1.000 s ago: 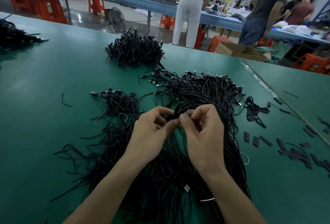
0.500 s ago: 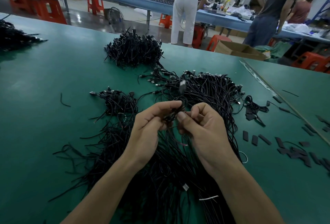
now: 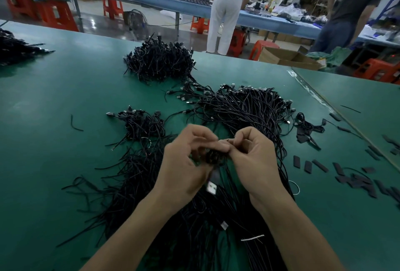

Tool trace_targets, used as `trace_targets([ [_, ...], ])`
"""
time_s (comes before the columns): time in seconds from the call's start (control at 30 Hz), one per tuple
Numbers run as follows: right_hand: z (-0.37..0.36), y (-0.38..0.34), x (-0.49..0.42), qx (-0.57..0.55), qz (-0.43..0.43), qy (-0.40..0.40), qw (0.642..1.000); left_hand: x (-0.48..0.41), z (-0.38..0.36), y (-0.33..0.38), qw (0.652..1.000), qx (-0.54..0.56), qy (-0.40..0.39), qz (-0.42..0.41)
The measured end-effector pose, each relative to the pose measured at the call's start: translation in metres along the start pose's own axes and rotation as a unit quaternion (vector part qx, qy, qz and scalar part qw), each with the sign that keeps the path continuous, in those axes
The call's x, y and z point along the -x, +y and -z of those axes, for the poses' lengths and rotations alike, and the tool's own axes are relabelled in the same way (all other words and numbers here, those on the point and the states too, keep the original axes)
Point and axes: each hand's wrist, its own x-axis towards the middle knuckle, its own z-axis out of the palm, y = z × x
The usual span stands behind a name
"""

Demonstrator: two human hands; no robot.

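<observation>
Above the desk (image 3: 65,162), left hand (image 3: 184,167) and right hand (image 3: 253,162) both pinching the cable coil (image 3: 213,157), wind snugly and mind the dangling plug (image 3: 211,186).

On my feed, the green table mat (image 3: 54,119) carries a tall heap of bundled black cables (image 3: 160,61) at its far middle. A second dark cable heap (image 3: 15,50) sits at the left edge. A short curved black wire offcut (image 3: 74,124) lies alone on the left, and flat black rectangular strips (image 3: 357,182) are scattered on the right (some overlapping). Past the table's far edge I see an open brown cardboard box (image 3: 287,57) and red plastic stools (image 3: 54,15). At a long blue workbench (image 3: 151,0) stand a person in white trousers (image 3: 225,15) and a person in a dark shirt (image 3: 350,11).
</observation>
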Motion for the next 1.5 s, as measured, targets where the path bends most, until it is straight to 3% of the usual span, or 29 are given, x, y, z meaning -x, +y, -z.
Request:
trace_targets([
  [0.13, 0.007, 0.000, -0.004, -0.018, 0.004, 0.069, 0.997, 0.003, -0.001, -0.013, 0.985, -0.132, 0.002, -0.113],
  [0.27, 0.009, -0.003, -0.004, -0.048, 0.023, 0.099, 0.994, 0.005, -0.009, -0.027, 0.974, -0.182, -0.026, -0.132],
  [0.37, 0.004, -0.004, -0.002, -0.072, 0.044, 0.090, 0.992, 0.005, -0.010, -0.028, 0.974, -0.194, -0.068, -0.091],
  [0.53, 0.000, -0.004, 0.003, -0.054, 0.078, 0.010, 0.995, 0.000, -0.006, -0.017, 0.996, -0.019, -0.049, 0.078],
  [0.7, -0.002, 0.000, 0.006, 0.013, 0.062, -0.047, 0.997, -0.004, 0.004, -0.022, 0.976, 0.128, -0.034, 0.174],
  [0.9, 0.004, -0.006, -0.001, 0.100, 0.081, -0.035, 0.991, -0.004, 0.009, -0.023, 0.969, 0.215, -0.058, 0.106],
  [1.2, 0.001, 0.006, -0.001, 0.113, 0.097, 0.066, 0.987, -0.004, 0.005, -0.018, 0.999, 0.012, -0.011, 0.041],
  [1.5, -0.008, 0.003, -0.001, 0.049, 0.119, 0.105, 0.986, -0.003, 0.003, -0.022, 0.991, -0.121, -0.028, 0.048],
])
